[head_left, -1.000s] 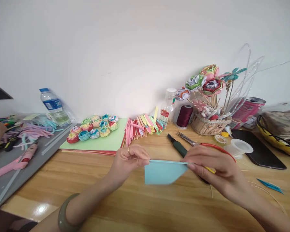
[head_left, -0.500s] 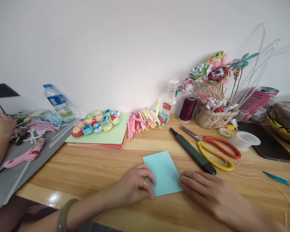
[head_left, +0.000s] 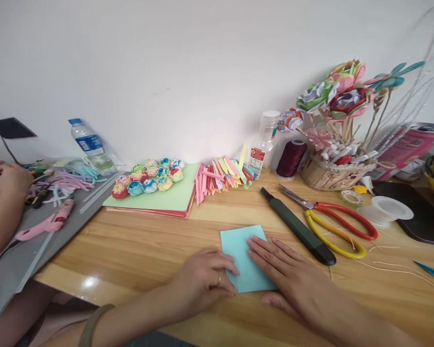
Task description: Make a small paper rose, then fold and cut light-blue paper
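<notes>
A light blue square of paper (head_left: 240, 255) lies on the wooden table, in front of me. My left hand (head_left: 211, 277), with a ring on one finger, touches its left edge; the fingers are curled, with thumb and fingertips close together at the lower left corner. Flat across the right part of the paper rests my right hand (head_left: 289, 274), fingers stretched out and the thumb apart below the bottom edge. The paper's lower right corner is hidden under that hand.
A dark green cutter (head_left: 298, 226) and scissors (head_left: 342, 221) lie right of the paper. Behind are paper flowers (head_left: 150, 178) on green sheets, folded strips (head_left: 224, 178) and a basket (head_left: 332, 173). Another person's hand (head_left: 12, 183) is at the far left, near a pink glue gun (head_left: 45, 226).
My right hand has moved from the paper's right edge onto its surface, with the fingers spreading. My left hand stays at the left edge. The view has shifted slightly to the left.
</notes>
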`<state>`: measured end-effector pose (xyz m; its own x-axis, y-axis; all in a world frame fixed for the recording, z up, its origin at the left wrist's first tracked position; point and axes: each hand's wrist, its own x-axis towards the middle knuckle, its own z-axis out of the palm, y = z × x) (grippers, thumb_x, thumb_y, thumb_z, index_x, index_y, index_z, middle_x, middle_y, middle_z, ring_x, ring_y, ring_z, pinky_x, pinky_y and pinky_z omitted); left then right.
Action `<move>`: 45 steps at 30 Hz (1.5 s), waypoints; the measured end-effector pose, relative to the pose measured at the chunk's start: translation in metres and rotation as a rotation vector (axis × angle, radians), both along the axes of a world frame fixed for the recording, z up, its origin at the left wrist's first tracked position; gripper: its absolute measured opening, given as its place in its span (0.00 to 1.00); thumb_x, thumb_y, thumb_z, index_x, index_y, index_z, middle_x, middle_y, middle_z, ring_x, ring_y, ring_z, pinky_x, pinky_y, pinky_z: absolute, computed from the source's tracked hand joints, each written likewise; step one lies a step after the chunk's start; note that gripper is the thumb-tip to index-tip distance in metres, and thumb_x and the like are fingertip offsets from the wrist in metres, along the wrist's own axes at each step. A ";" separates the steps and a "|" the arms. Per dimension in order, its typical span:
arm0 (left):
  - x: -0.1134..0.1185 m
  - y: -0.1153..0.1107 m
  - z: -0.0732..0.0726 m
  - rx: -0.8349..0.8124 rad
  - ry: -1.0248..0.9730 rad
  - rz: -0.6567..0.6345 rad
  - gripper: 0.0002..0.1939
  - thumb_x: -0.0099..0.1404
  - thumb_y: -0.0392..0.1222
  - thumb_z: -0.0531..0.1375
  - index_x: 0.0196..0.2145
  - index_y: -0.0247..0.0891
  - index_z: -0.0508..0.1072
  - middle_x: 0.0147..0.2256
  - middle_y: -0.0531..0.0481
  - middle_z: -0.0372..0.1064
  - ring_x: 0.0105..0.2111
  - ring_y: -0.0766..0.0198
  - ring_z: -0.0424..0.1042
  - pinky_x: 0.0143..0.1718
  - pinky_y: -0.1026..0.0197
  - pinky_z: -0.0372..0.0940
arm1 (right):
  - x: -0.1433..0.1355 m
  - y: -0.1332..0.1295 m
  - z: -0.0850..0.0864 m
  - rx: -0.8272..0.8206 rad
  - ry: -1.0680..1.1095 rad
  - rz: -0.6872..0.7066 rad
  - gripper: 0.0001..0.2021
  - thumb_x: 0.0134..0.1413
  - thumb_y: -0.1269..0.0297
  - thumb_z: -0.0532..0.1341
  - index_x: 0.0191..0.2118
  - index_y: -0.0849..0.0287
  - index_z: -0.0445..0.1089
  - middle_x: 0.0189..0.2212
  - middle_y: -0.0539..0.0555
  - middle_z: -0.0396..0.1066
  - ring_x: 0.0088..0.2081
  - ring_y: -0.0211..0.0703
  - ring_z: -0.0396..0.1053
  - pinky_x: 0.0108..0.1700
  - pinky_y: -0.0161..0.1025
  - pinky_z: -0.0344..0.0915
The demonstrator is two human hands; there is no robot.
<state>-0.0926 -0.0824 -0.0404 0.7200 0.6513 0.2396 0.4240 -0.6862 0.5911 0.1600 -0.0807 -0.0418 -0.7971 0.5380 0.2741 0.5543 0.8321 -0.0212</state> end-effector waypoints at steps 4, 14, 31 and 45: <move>-0.007 -0.003 -0.003 -0.037 0.062 0.005 0.08 0.64 0.41 0.55 0.34 0.45 0.76 0.43 0.50 0.74 0.49 0.65 0.70 0.57 0.55 0.52 | 0.005 0.003 -0.003 -0.082 -0.011 0.017 0.32 0.58 0.51 0.53 0.63 0.63 0.49 0.60 0.62 0.52 0.61 0.50 0.52 0.56 0.51 0.61; -0.012 -0.004 -0.004 -0.038 0.076 -0.023 0.09 0.64 0.40 0.55 0.37 0.47 0.75 0.45 0.52 0.73 0.51 0.66 0.68 0.60 0.53 0.46 | 0.012 0.007 -0.006 -0.207 -0.011 0.046 0.40 0.53 0.44 0.55 0.65 0.60 0.42 0.62 0.62 0.48 0.63 0.57 0.43 0.56 0.59 0.58; 0.018 0.018 -0.008 0.356 0.249 -0.002 0.08 0.63 0.41 0.56 0.39 0.35 0.68 0.44 0.43 0.70 0.46 0.60 0.68 0.48 0.56 0.63 | -0.001 0.014 -0.010 -0.106 0.132 -0.154 0.21 0.60 0.64 0.52 0.59 0.55 0.59 0.55 0.55 0.63 0.56 0.44 0.61 0.56 0.51 0.60; 0.012 0.019 0.005 0.078 0.399 -0.059 0.36 0.55 0.57 0.59 0.54 0.29 0.60 0.59 0.27 0.52 0.60 0.45 0.52 0.55 0.42 0.56 | 0.002 0.014 -0.014 -0.066 -0.026 -0.158 0.44 0.52 0.39 0.51 0.64 0.70 0.45 0.63 0.70 0.45 0.64 0.55 0.44 0.59 0.56 0.52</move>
